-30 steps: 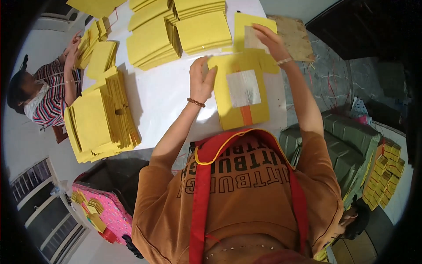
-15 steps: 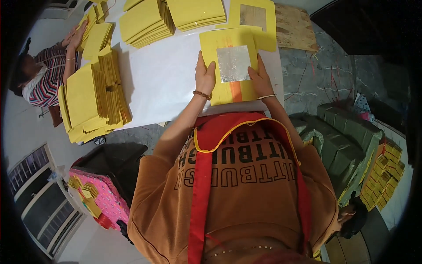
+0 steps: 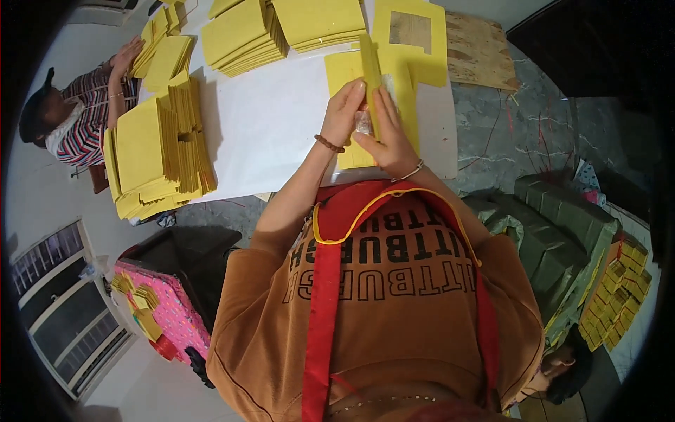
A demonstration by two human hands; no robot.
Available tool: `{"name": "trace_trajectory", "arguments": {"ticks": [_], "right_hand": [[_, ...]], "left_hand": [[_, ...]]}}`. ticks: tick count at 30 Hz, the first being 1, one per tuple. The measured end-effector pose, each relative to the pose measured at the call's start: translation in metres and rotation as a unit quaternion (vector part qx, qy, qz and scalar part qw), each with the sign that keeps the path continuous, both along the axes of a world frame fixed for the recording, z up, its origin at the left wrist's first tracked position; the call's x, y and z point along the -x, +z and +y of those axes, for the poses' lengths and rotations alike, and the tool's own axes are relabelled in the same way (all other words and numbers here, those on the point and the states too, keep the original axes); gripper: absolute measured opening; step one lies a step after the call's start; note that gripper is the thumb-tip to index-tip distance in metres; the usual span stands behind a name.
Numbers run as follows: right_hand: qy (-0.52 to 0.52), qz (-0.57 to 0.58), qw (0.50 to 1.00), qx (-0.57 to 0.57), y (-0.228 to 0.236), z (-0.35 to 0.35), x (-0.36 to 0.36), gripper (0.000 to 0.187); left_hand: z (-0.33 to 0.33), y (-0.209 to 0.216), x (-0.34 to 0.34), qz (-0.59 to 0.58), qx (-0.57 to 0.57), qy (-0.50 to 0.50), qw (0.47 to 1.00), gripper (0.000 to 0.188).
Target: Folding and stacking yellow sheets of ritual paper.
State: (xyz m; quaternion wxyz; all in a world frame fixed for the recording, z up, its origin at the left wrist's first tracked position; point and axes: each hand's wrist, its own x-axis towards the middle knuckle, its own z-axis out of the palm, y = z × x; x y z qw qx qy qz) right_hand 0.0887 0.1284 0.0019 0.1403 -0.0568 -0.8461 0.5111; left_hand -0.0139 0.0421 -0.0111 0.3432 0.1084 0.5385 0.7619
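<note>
Right hand (image 3: 392, 144) straddled the raised flap of a yellow sheet (image 3: 370, 63) between thumb and fingers (image 3: 386, 111), left hand (image 3: 342, 109) curled at its left, either grip impossible to tell, white bench (image 3: 274, 119) lay beneath, yellow stacks (image 3: 242, 39) stood beyond.

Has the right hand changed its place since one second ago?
Yes. Judged against the wooden board, the right hand has moved left and lower in the picture, away from the board.
</note>
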Motion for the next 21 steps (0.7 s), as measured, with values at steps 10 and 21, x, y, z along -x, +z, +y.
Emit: {"name": "trace_trajectory", "arguments": {"ticks": [10,21], "right_hand": [[0.0,0.024,0.984,0.177,-0.015,0.001,0.004,0.074],[-0.156,-0.003,0.984,0.088,-0.002,0.045,-0.006,0.051]], "left_hand": [[0.001,0.002,0.0,-0.056,-0.019,0.04,0.997,0.025],[-0.009,-0.005,0.004,-0.13,-0.047,0.058,0.989,0.013]]}}
